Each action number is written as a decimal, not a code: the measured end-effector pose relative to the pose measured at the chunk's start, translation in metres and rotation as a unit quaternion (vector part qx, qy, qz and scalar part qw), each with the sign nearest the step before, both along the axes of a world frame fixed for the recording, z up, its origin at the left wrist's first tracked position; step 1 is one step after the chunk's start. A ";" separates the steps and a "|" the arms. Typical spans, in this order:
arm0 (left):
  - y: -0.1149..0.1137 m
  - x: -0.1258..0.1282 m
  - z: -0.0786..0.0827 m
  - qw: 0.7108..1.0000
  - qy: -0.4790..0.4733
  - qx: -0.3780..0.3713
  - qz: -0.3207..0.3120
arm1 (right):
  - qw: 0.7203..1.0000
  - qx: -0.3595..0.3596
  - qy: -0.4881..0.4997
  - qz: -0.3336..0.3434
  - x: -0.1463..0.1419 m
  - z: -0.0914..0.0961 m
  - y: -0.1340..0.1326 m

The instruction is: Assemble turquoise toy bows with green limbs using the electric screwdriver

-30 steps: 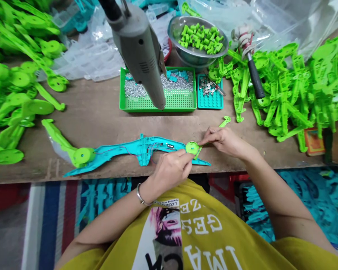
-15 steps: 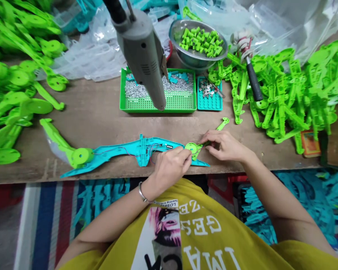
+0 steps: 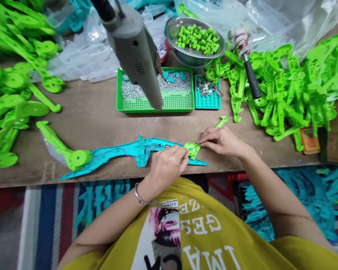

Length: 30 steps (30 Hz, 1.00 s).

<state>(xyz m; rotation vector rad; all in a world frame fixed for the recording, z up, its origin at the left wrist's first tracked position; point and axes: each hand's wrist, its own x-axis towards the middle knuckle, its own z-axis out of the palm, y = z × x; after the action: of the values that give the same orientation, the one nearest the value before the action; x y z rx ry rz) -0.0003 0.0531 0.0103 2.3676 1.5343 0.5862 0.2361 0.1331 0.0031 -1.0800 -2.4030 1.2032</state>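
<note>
A blue plastic bow-shaped half shell (image 3: 121, 149) lies across the bench, with thin wires along its inside. On its left end sits a green limb piece (image 3: 79, 159) with a round hub. At the right end another green limb piece (image 3: 190, 146) rests with its hub on the shell. My left hand (image 3: 169, 160) is closed over the shell beside that hub; what its fingers pinch is hidden. My right hand (image 3: 222, 141) lies over the limb piece, thumb and forefinger pinched on a thin wire at the hub; the limb's tip shows beyond the knuckles.
A grey electric screwdriver (image 3: 138, 56) hangs above a green basket (image 3: 154, 110) of screws. Alongside are a small blue tray (image 3: 210, 102) with metal discs, a steel bowl (image 3: 183, 56) of green parts, and a black-handled hammer (image 3: 252, 78). Green limb piles (image 3: 284, 90) flank both sides.
My right fingertips have shifted slightly left, closer to the right hub. My left hand stays closed beside the hub. The whole view has shifted a little.
</note>
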 end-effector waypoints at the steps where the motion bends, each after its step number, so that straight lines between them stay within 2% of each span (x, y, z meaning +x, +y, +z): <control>1: -0.001 0.001 0.002 1.000 -0.002 0.003 -0.006 | 1.000 -0.001 0.001 -0.005 0.000 -0.001 0.000; 6: -0.006 0.005 0.006 0.998 0.013 0.027 -0.060 | 1.000 -0.005 -0.022 -0.004 0.000 0.001 0.003; 12: -0.010 0.007 0.000 0.991 0.066 0.026 -0.114 | 0.999 -0.007 -0.036 0.008 0.000 0.007 0.005; 19: -0.007 0.000 0.000 0.993 0.083 0.016 -0.081 | 0.999 -0.029 -0.030 0.000 -0.002 0.001 0.008; 24: -0.001 -0.001 0.004 0.996 0.069 0.014 -0.057 | 0.998 -0.016 -0.054 -0.018 -0.005 0.000 0.006; 30: 0.019 0.008 0.008 0.993 0.094 -0.067 0.010 | 0.997 -0.007 -0.074 -0.035 -0.008 0.003 0.004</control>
<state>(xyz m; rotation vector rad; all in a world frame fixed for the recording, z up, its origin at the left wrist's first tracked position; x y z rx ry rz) 0.0073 0.0723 0.0182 2.3640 1.6208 0.2598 0.2285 0.1372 0.0062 -1.2884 -2.4450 1.1560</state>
